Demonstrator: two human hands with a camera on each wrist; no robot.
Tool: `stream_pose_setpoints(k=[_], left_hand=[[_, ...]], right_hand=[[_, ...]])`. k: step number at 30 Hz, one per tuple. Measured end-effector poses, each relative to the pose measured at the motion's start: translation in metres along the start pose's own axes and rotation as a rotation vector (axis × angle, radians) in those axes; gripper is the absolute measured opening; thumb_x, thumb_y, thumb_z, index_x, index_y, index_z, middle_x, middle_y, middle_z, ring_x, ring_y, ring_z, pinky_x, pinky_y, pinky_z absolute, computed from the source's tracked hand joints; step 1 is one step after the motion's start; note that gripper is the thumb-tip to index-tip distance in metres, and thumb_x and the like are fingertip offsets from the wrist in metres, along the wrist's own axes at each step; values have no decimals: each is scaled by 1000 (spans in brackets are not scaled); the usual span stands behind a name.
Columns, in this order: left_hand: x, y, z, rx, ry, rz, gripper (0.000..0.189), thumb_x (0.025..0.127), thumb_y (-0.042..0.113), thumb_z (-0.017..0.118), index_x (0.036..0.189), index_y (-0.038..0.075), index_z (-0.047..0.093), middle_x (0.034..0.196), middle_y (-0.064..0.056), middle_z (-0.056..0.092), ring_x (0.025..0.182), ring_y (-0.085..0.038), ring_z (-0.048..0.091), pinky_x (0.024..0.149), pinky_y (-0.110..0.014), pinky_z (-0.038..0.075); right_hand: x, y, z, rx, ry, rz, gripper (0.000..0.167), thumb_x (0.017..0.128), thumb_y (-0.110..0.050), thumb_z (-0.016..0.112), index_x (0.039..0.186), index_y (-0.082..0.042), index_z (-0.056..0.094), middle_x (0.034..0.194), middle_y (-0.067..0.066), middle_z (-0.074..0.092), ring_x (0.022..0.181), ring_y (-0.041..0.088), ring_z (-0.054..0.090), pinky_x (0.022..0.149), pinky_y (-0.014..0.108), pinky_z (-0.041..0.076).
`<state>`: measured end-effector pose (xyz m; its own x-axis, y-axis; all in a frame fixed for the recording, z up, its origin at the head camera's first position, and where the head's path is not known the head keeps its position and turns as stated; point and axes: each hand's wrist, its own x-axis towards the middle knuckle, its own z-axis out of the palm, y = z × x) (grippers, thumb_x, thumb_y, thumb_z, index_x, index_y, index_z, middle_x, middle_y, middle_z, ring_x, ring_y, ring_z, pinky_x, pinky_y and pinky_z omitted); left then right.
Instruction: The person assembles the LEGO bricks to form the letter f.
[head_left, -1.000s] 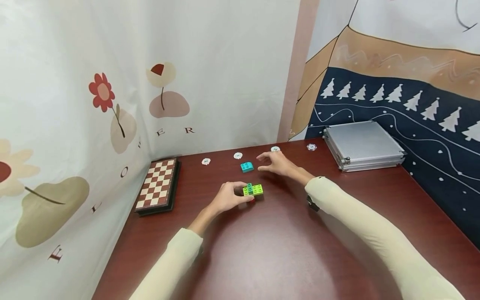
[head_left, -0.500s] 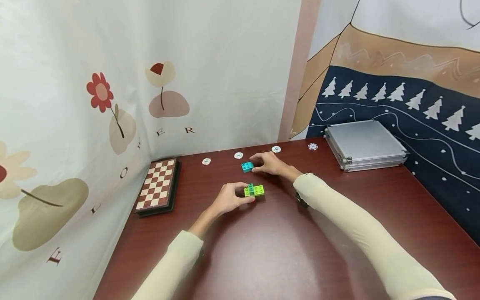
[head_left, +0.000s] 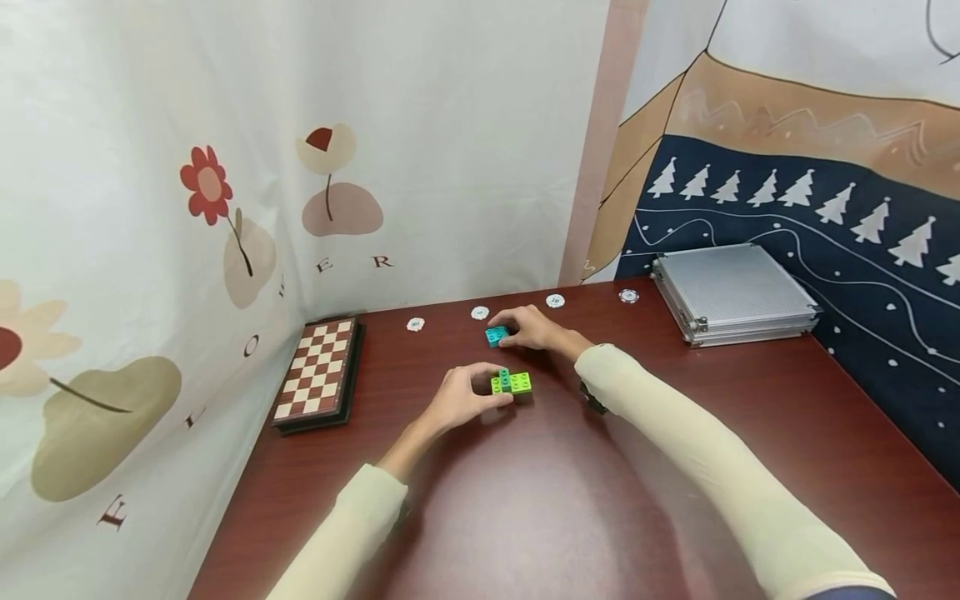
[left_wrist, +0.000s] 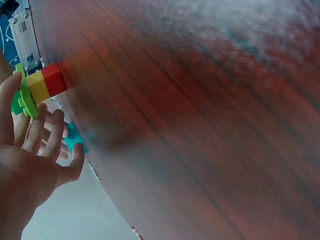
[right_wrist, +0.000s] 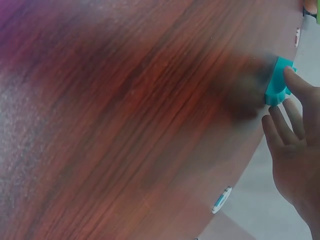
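My left hand [head_left: 459, 398] holds a small stack of toy building bricks [head_left: 520, 382] between thumb and fingers near the middle of the table. On top is a dark green brick [head_left: 505, 379] across a lime green one. The left wrist view shows a yellow brick [left_wrist: 37, 87] and a red brick [left_wrist: 53, 79] beneath them. Farther back, my right hand [head_left: 531, 327] pinches a teal toy brick [head_left: 495, 336], thumb on its near side. In the right wrist view that teal brick [right_wrist: 278, 82] has a curved end, low at the table surface.
Several poker chips, one a white chip [head_left: 555, 301], lie in a row along the table's back edge. A checkered board box [head_left: 313, 367] lies at left. A silver case [head_left: 735, 287] stands at back right, by the patterned curtains [head_left: 450, 150].
My right hand has moved left to the teal brick and closed its thumb and fingers on it. The left hand keeps its hold on the brick stack, nearly unmoved.
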<state>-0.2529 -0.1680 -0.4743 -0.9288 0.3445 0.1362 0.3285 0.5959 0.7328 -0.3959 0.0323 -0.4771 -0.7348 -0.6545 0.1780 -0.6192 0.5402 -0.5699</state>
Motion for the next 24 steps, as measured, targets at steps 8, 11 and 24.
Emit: stream_pose_setpoints(k=[8,11,24], left_hand=[[3,2,-2,-63,-11,25,45,85,31,88,125,14,75,115,-2,76,107,-21,71,95,-47,55],[3,2,-1,-67,-12,25,44,86,30,88,124,13,75,115,-2,76,107,-21,71,94,-47,55],[6,0,0,-100,-21,23,45,89,26,85,127,7,73,116,-3,76,103,-21,74,88,-41,58]], right_hand=[[-2,-1,0,-48,-18,12,32,93,-14,80,125,-12,76,122,10,74,109,24,69,93,38,56],[-4,0,-1,-63,-20,13,31,94,-15,79,125,-13,76,122,9,74,109,23,69,93,37,56],[-22,2,-4,-72,-12,-10,30,93,-14,80,123,-12,77,118,8,75,106,22,70,91,37,57]])
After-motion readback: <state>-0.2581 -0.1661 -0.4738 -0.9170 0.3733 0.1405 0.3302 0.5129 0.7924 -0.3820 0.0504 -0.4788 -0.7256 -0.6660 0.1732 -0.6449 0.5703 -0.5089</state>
